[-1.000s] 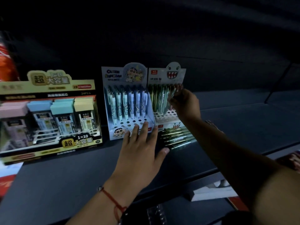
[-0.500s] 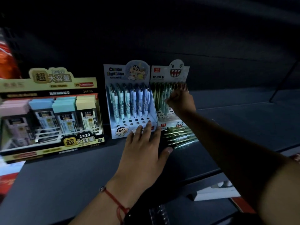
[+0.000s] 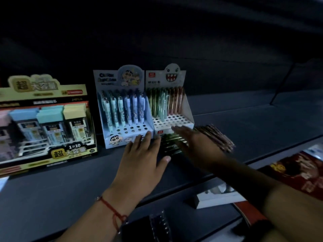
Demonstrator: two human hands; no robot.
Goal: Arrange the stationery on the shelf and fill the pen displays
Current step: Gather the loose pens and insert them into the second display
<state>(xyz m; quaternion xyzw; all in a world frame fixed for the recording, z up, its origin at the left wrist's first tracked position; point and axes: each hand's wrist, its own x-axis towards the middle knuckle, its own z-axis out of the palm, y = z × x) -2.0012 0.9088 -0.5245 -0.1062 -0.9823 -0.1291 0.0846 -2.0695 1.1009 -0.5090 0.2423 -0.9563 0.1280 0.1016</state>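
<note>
Two cardboard pen displays stand side by side on the dark shelf (image 3: 253, 126). The blue cartoon display (image 3: 122, 109) holds several light blue pens. The white monster-face display (image 3: 169, 102) holds green and reddish pens, with empty holes in its front rows. Loose pens (image 3: 216, 137) lie in a pile on the shelf in front of it. My left hand (image 3: 141, 159) rests flat on the shelf, fingertips at the base of the blue display. My right hand (image 3: 194, 142) hovers with straight fingers over the loose pens, blurred, holding nothing I can see.
A large yellow box of pencil-lead cases (image 3: 43, 119) stands at the left. Below the shelf edge lie a white box (image 3: 218, 198), red printed packs (image 3: 300, 173) and a dark notebook (image 3: 148, 227). The shelf stretches bare to the right.
My right hand has come back from the pens standing in the monster-face display and now lies low over the loose pens. My left hand has stayed in place.
</note>
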